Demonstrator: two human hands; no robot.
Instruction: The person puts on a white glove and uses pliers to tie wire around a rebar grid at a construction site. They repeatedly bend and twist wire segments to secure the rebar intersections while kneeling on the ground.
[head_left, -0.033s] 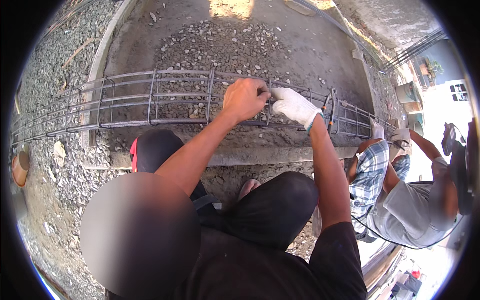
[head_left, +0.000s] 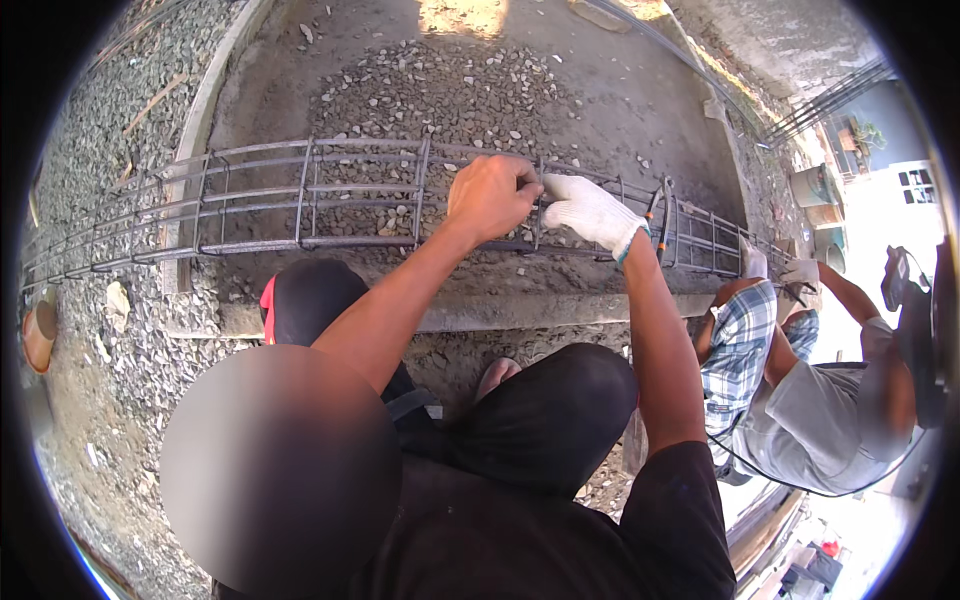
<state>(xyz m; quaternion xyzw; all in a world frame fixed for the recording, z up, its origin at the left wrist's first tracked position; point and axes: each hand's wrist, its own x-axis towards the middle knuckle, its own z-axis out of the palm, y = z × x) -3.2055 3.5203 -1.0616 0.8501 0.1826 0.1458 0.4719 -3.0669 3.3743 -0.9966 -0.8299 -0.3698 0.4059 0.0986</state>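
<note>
— How are the hands sitting?
— Both arms are stretching forward; the bare left hand [head_left: 490, 195] is curling its fingers around a bar of the long rebar cage [head_left: 310, 190] lying on gravel [head_left: 440, 95].
— And the other?
— The gloved right hand [head_left: 592, 212] is pinching the same bar, fingers nearly touching the left's

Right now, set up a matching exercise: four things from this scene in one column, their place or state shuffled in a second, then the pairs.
Things:
1. left hand
2. right hand
3. rebar cage
4. co-worker

Descriptions:
A. lying lengthwise on gravel
B. white glove, at the cage's top bar
C. checked sleeve, crouched at the right
D. bare, gripping the top bar

Pairs: 1-D, 2-B, 3-A, 4-C
</note>
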